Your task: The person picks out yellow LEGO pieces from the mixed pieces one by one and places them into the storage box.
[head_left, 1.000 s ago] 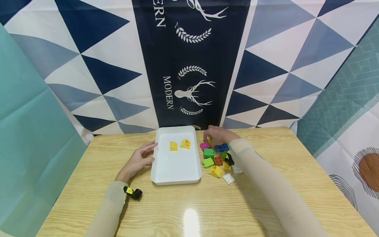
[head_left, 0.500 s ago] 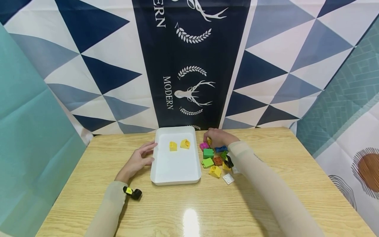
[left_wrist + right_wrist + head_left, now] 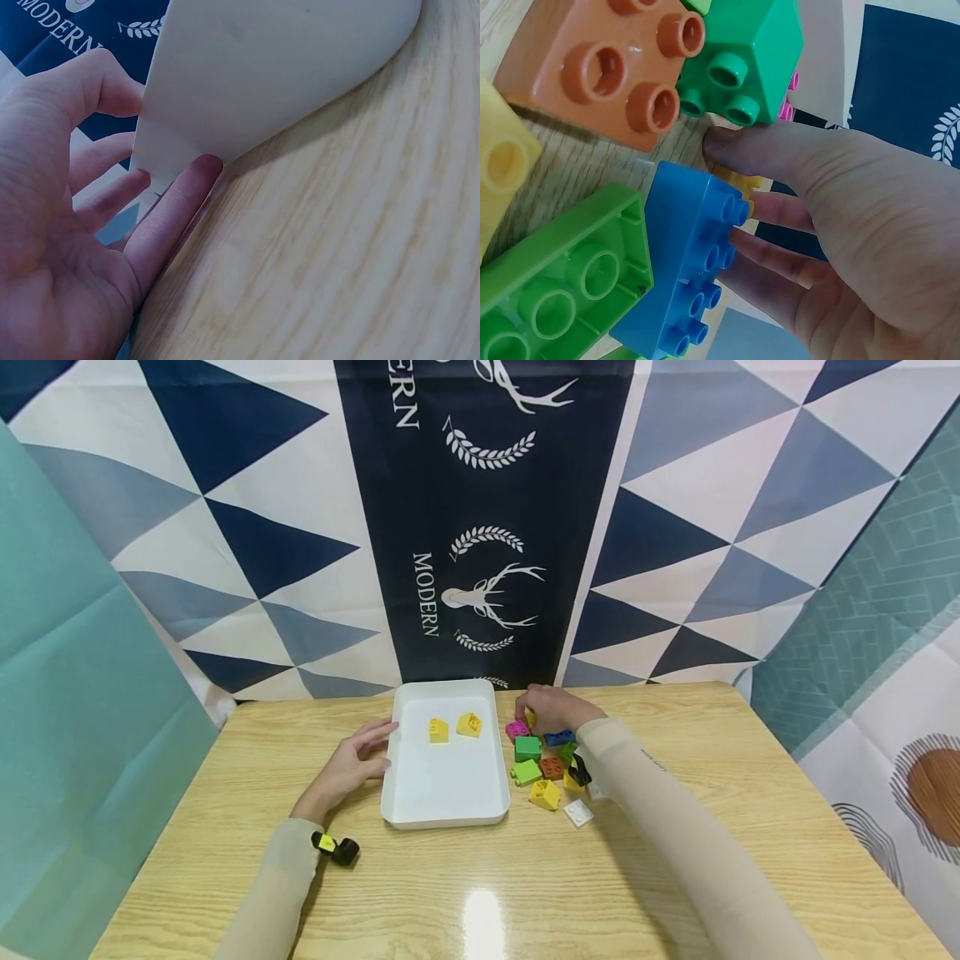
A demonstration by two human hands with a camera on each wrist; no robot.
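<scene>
My left hand rests its fingertips on the left outer wall of a white tray. In the left wrist view, the fingers spread along that wall, one low by the tabletop. Inside the tray lie two yellow bricks, one studded and one turned over. My right hand is at the back of a brick pile, pinching a yellow brick between thumb and fingers. That brick is mostly hidden behind a blue brick. A pink brick lies just left of the fingers.
In front of the right hand are a green brick, a light green brick, a brown brick, a yellow brick and a white flat piece. A patterned cloth hangs behind the table.
My right hand has settled slightly lower around the yellow brick since a second ago and has held still over the last half second. The left hand and tray stay in place.
</scene>
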